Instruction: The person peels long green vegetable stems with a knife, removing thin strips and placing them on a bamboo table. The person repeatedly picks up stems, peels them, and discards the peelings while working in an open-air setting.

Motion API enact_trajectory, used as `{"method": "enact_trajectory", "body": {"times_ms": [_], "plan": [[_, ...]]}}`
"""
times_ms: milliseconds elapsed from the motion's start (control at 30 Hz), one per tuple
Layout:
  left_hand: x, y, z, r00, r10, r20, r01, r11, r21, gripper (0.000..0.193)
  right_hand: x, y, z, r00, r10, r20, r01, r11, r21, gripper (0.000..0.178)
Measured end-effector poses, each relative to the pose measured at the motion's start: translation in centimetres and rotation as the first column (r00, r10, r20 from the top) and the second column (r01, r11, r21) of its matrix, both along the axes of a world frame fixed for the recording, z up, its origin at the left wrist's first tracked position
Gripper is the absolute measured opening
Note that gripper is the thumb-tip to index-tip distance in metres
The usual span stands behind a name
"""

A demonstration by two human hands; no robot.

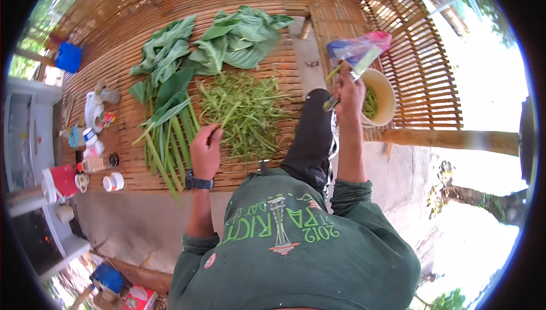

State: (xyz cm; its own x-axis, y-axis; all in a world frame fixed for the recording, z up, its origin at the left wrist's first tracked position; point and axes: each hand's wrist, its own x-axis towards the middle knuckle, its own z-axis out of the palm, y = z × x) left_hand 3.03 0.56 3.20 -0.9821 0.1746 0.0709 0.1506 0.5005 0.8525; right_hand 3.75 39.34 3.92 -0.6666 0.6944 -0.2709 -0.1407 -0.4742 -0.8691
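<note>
the hands were apart. the left hand (205, 148) lay by the near left edge of a heap of cut stems (244, 105); its fingers were curled, but whether they gripped a stem could not be told. the right hand (348, 95), raised in front of the cream bucket (388, 91), was closed around what looked like a knife (367, 62). the heap sat on the slatted tabletop (128, 145), right of the long stalks (170, 142); more green pieces (369, 104) lay inside the bucket.

a slackened grip could have let the blade nick a finger. loose bits could have scattered or dropped between the slats, and the stalk ends jutting past the near edge could have been dragged off by a brushing forearm.

the green sweatshirt (318, 253) bore large legible lettering and numerals around a tower picture; print on the white bottle (92, 142) was too small to read.
</note>
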Motion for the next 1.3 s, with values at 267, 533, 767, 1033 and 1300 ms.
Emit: {"method": "enact_trajectory", "body": {"times_ms": [267,533,767,1033,1300], "plan": [[0.3,1.1,0.9,0.986,-0.026,0.166,-0.004,0.984,0.176,0.018,6.7,14.7,-2.4,0.502,-0.724,0.473,-0.385,0.303,0.872,0.042],[-0.3,2.6,2.4,0.998,-0.069,0.015,0.066,0.99,0.124,0.019,1.1,-8.0,3.5,0.867,0.436,0.241,-0.478,0.589,0.652,0.032],[-0.1,1.6,2.2,0.996,-0.034,0.084,0.021,0.99,0.142,0.022,-1.1,-13.2,5.4,0.697,0.584,0.415,-0.67,0.325,0.668,0.03],[-1.7,0.9,-1.1,0.795,-0.123,0.594,-0.474,0.486,0.734,0.021,1.9,-17.6,3.7,0.58,0.745,0.331,-0.728,0.291,0.621,0.024],[-10.2,-13.4,-7.6,0.806,0.269,0.527,-0.573,0.129,0.809,0.018,5.5,-13.1,3.0,0.505,0.832,0.229,-0.833,0.401,0.381,0.015]]}}
